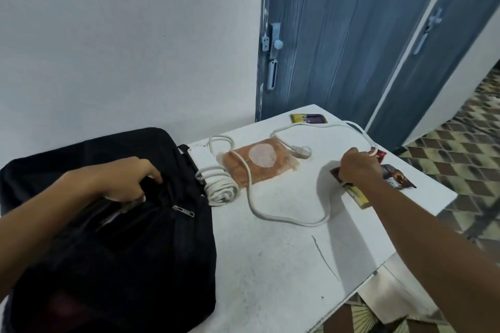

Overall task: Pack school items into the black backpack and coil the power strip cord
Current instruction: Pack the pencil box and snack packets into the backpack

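Observation:
The black backpack (108, 238) lies on the left of the white table (284, 265). My left hand (127, 178) grips the edge of its open top pocket, near a silver zipper pull (183, 211). The white power strip (198, 155) sits beside the bag with part of its cord (270, 215) bundled and the rest looping across the table to the plug (301, 151). My right hand (357, 166) curls down on dark flat packets (397, 176) and a yellow flat item (358, 196) at the right, where the cord passes under it.
An orange translucent pouch (259, 165) lies mid-table under the cord. A yellow and purple packet (308, 118) rests at the far edge. Blue doors (338, 35) stand behind the table, and patterned floor tiles (465, 143) lie to the right.

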A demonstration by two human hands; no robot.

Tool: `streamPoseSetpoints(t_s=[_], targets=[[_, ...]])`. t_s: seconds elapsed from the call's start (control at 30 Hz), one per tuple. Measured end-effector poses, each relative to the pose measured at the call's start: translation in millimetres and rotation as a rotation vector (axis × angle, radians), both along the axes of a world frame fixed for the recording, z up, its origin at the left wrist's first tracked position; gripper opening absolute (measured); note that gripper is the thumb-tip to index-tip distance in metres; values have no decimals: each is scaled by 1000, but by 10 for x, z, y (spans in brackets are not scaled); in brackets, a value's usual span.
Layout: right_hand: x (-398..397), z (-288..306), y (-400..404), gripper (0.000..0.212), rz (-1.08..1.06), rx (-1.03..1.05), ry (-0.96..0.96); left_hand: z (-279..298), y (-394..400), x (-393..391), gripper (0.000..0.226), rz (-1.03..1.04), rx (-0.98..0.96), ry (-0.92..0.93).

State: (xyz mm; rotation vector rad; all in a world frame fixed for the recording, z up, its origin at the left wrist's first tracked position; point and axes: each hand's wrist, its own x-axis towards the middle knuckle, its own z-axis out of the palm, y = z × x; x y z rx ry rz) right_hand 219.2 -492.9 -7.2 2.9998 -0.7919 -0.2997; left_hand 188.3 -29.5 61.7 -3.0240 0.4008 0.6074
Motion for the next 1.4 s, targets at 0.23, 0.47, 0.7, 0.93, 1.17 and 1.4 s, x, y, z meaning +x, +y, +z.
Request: streamPoseSetpoints(t_s=[0.23, 0.47, 0.7, 0.93, 1.17, 1.4], targets=[[-187, -141, -328, 28, 141, 17, 149, -17, 24, -2, 55, -7, -5, 0], [-233, -68, -357, 31, 65, -67, -41, -11, 13, -10, 54, -14, -16, 6], [-64, 377, -225, 27, 10, -132, -204, -60, 56, 18, 53, -36, -28, 6], [-45, 1022, 832, 21, 329, 401, -422, -75, 55, 32, 53, -55, -11, 8], [-364, 1231, 2034, 42, 575, 1493, 216, 67, 7, -211, 53, -140, -187, -10], [-843, 1226, 3010, 31, 1124, 1073, 287, 588, 189, -541, 79, -160, -314, -136]])
